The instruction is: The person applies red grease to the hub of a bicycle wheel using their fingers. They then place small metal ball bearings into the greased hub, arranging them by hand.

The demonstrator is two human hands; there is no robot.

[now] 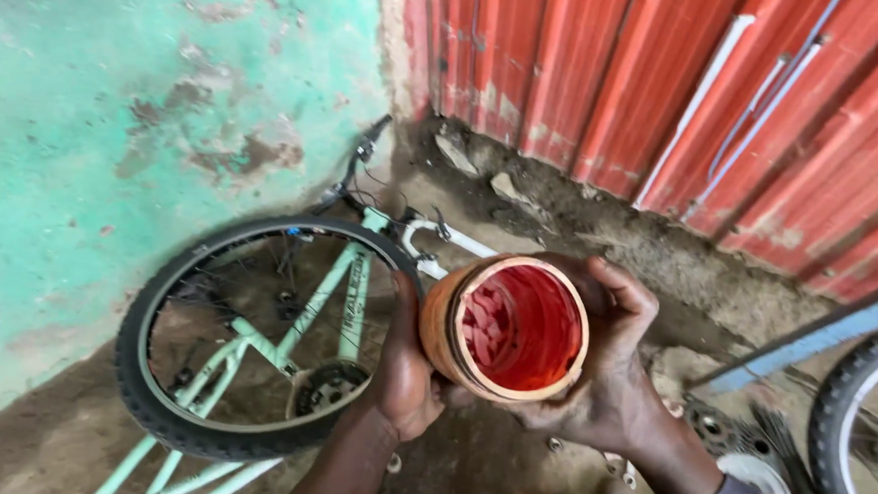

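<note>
Both my hands hold an orange plastic jar [515, 326] tipped so its open mouth faces me. Its inside looks red, with pale pinkish pieces lying against the left wall. My left hand [405, 361] grips the jar's left side, thumb up along the wall. My right hand [603, 361] cups the right side and bottom, with the fingers curled over the rim at the top.
A mint-green bicycle [294, 330] leans against a peeling turquoise wall [115, 130], its black front tyre [142, 382] just left of my hands. Red corrugated metal sheeting [667, 99] lines the back. Another wheel [855, 429], a sprocket and small parts lie on the dirt floor at right.
</note>
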